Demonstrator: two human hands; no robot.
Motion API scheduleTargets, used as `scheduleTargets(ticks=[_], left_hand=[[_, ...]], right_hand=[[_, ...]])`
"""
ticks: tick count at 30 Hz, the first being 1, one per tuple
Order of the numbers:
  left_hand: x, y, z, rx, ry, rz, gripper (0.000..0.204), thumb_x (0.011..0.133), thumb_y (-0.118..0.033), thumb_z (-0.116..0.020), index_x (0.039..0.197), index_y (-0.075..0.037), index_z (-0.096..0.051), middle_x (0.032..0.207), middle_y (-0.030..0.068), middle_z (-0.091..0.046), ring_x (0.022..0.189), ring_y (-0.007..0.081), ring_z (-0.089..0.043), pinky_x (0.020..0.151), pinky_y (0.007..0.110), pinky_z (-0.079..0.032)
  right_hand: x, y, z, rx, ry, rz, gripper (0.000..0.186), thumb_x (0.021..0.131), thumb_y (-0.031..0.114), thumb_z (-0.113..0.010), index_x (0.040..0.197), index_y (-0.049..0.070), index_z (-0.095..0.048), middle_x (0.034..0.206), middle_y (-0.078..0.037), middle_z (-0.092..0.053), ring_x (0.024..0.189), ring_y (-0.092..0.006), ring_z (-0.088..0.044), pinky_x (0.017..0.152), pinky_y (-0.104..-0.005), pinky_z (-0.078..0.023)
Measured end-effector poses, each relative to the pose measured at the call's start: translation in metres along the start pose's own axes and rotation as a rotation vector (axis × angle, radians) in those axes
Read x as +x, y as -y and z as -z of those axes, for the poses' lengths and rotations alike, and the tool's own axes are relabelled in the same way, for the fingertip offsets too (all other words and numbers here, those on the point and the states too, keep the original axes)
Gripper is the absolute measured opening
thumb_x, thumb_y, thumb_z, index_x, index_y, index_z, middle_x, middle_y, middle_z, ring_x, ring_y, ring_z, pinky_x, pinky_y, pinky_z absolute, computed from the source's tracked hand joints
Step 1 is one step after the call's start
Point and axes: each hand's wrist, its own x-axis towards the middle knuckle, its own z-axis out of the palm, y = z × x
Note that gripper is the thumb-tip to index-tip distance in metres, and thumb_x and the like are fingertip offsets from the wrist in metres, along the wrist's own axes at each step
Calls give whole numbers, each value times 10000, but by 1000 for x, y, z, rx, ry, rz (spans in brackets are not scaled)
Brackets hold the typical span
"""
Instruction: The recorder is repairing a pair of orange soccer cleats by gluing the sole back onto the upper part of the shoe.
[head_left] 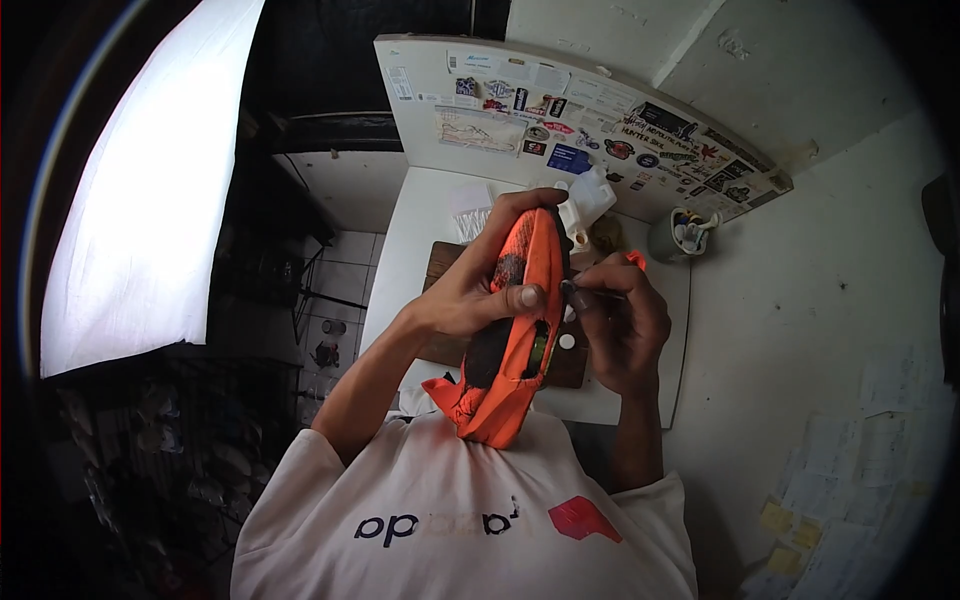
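In the head view, the left hand (pixel 465 300) grips an orange and black shoe (pixel 510 355), its thumb pressed across the side. The shoe stands steeply tilted in front of the person's chest, above the white desk (pixel 420 215). The right hand (pixel 632 325) has its fingers bent together at the shoe's right edge; whether they pinch something small, I cannot tell.

The white shirt (pixel 450 565) carries dark lettering, partly faded, beside a red patch (pixel 583 520). Behind the desk, an upright white panel (pixel 415 148) bears many printed stickers, among them a blue rectangle (pixel 570 157), and a sheet with a line drawing (pixel 480 130). Written papers (pixel 835 465) and yellow notes (pixel 777 517) cover the wall at lower right, too small to read.
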Motion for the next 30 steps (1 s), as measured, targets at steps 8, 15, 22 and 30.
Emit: scheduleTargets(ticks=[8,15,22,30], left_hand=[[2,-5,-3,10,-36,23,1195,773,-737,-769,1578,-6,-273,1416,168,-464,1364,305,-468,1171,440,-351],[4,-11,-6,58,-86,39,1266,737,-807,-752,1575,10,-270,1340,154,-535,1303,289,-539,1143,428,-392],[1,-6,-6,54,-73,56,1249,753,-813,-727,1571,15,-276,1385,172,-506,1340,297,-513,1155,438,-382],[1,-3,-4,62,-73,46,1229,766,-792,-732,1570,18,-276,1367,170,-512,1322,287,-522,1149,424,-383]], right_hand=[[3,-2,3,71,38,-85,37,1016,22,-612,1028,-11,-601,881,-48,-615,724,-63,-578,646,-229,-462],[7,-1,-2,-9,-59,-39,53,973,-12,-646,1003,1,-604,839,-48,-621,700,-88,-583,613,-250,-450],[5,-4,-8,20,-52,-32,88,938,-26,-674,972,9,-600,819,-49,-634,660,-88,-570,586,-255,-433],[5,-10,-4,-15,-17,60,120,905,-38,-692,963,18,-603,776,-38,-627,625,-91,-569,574,-258,-429]])
